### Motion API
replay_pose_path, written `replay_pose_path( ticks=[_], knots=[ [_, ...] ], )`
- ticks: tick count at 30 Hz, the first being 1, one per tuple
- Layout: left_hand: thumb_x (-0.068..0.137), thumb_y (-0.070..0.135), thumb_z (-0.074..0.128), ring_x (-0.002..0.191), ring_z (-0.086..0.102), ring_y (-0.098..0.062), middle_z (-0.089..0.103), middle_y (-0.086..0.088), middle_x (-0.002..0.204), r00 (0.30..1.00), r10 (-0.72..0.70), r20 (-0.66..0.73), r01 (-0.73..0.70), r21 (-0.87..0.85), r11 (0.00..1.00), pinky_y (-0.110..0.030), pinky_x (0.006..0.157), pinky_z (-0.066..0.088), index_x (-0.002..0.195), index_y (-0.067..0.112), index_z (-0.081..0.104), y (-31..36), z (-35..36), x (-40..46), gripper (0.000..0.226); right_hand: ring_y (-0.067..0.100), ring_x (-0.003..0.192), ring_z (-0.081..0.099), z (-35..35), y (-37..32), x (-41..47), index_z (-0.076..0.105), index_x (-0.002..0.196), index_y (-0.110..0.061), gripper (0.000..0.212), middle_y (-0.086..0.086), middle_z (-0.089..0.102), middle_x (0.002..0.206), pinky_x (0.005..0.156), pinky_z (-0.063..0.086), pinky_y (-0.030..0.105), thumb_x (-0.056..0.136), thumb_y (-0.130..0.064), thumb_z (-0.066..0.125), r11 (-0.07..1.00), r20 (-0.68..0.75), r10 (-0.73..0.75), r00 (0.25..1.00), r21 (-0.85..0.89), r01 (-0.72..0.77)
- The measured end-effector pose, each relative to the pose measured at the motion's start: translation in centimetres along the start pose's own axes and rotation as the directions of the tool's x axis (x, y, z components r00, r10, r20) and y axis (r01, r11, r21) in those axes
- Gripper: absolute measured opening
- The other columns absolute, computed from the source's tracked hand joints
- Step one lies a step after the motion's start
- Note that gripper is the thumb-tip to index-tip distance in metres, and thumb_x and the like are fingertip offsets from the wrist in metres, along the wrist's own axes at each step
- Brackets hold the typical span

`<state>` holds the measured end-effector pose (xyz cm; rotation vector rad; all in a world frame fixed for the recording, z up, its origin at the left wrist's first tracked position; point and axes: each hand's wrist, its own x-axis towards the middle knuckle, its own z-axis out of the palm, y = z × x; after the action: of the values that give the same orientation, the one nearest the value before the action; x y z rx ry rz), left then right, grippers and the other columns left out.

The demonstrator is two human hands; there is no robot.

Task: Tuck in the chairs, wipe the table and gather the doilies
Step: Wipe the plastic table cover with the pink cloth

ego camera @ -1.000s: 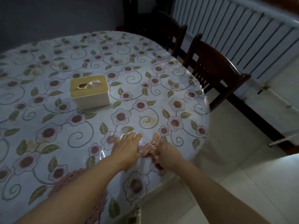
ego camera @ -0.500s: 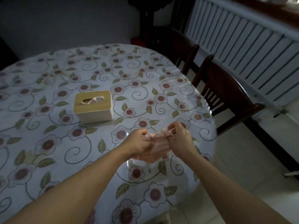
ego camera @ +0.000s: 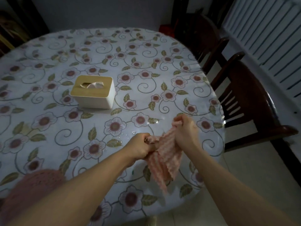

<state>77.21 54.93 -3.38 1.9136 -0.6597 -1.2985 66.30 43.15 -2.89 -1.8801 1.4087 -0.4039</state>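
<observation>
A pink striped cloth [ego camera: 164, 159] hangs above the near right part of the round table [ego camera: 114, 66], which wears a flowered plastic cover. My left hand [ego camera: 140, 146] grips one top corner of the cloth and my right hand [ego camera: 185, 129] grips the other, a little higher and farther out. The cloth's lower end dangles toward me, off the tabletop. A pink crocheted doily [ego camera: 32, 186] lies at the near left edge, partly hidden under my left forearm. Two dark wooden chairs stand at the right, the nearer chair [ego camera: 249, 103] and the farther chair [ego camera: 202, 31].
A white tissue box with a wooden lid [ego camera: 93, 92] sits near the table's middle. A white radiator [ego camera: 267, 35] runs along the right wall behind the chairs. Pale tiled floor [ego camera: 254, 168] shows at the right and near side.
Both hands lifted the bunched cloth off the tabletop and spread apart, so it now hangs unfolded between them. The view has tilted up, showing more of the far side.
</observation>
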Motion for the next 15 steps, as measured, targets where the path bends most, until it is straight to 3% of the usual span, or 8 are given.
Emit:
replay_pose_path(
  ticks=[2, 4, 6, 8, 11, 15],
  knots=[
    [0.082, 0.020, 0.067, 0.082, 0.062, -0.030, 0.062, -0.009, 0.085, 0.991, -0.016, -0.130, 0.029, 0.103, 0.994, -0.042, 0.075, 0.055, 0.083, 0.013, 0.054, -1.4, -0.7, 1.4, 0.015, 0.022, 0.105, 0.045, 1.9, 0.3, 0.8, 0.050, 0.120, -0.018, 0.046, 0.002, 0.042, 0.118, 0.086, 0.037, 0.032, 0.081, 0.005, 0.039, 0.994, 0.055, -0.099, 0.994, -0.029, 0.101],
    [0.084, 0.027, 0.063, 0.101, 0.059, -0.031, 0.060, -0.010, 0.113, 0.977, -0.084, -0.194, 0.134, 0.262, 0.956, -0.041, 0.088, 0.050, 0.117, 0.014, 0.047, -2.5, -1.2, 2.1, 0.038, 0.028, 0.115, 0.038, 3.6, 1.0, 0.7, 0.042, 0.131, -0.016, 0.054, 0.009, 0.036, 0.128, 0.091, 0.033, 0.033, 0.081, 0.004, 0.041, 0.974, 0.073, -0.168, 0.983, -0.140, 0.177],
    [0.086, 0.029, 0.061, 0.116, 0.052, -0.028, 0.049, -0.009, 0.133, 0.958, -0.109, -0.264, 0.201, 0.352, 0.914, -0.034, 0.089, 0.044, 0.137, 0.015, 0.031, -3.9, -2.0, 2.5, 0.060, 0.031, 0.126, 0.029, 6.2, 2.1, 0.1, 0.031, 0.143, -0.011, 0.064, 0.014, 0.028, 0.142, 0.102, 0.030, 0.039, 0.083, 0.007, 0.040, 0.957, 0.100, -0.182, 0.978, -0.211, 0.200],
    [0.088, 0.029, 0.059, 0.118, 0.050, -0.026, 0.043, -0.008, 0.139, 0.950, -0.035, -0.312, 0.171, 0.420, 0.891, -0.037, 0.090, 0.044, 0.139, 0.018, 0.031, -4.9, -3.0, 2.7, 0.059, 0.031, 0.133, 0.025, 8.8, 3.3, -0.7, 0.023, 0.147, -0.006, 0.059, 0.015, 0.022, 0.150, 0.110, 0.026, 0.040, 0.089, 0.003, 0.032, 0.956, 0.133, -0.193, 0.972, -0.198, 0.217],
    [0.088, 0.026, 0.057, 0.118, 0.047, -0.026, 0.044, -0.008, 0.138, 0.944, 0.093, -0.316, 0.096, 0.533, 0.841, -0.044, 0.095, 0.044, 0.136, 0.017, 0.035, -6.6, -4.4, 3.1, 0.054, 0.032, 0.139, 0.023, 11.8, 3.9, -0.7, 0.023, 0.147, -0.004, 0.059, 0.016, 0.018, 0.155, 0.112, 0.022, 0.038, 0.092, -0.025, 0.016, 0.954, 0.148, -0.213, 0.966, -0.180, 0.238],
    [0.089, 0.023, 0.055, 0.126, 0.038, -0.027, 0.040, -0.008, 0.140, 0.912, 0.240, -0.332, 0.054, 0.677, 0.734, -0.041, 0.101, 0.038, 0.136, 0.013, 0.037, -8.7, -5.4, 3.6, 0.051, 0.030, 0.146, 0.006, 15.3, 4.7, 1.0, 0.008, 0.150, -0.003, 0.072, 0.018, 0.006, 0.158, 0.119, 0.006, 0.041, 0.091, -0.043, 0.019, 0.887, 0.191, -0.199, 0.961, -0.381, 0.260]
  ],
)
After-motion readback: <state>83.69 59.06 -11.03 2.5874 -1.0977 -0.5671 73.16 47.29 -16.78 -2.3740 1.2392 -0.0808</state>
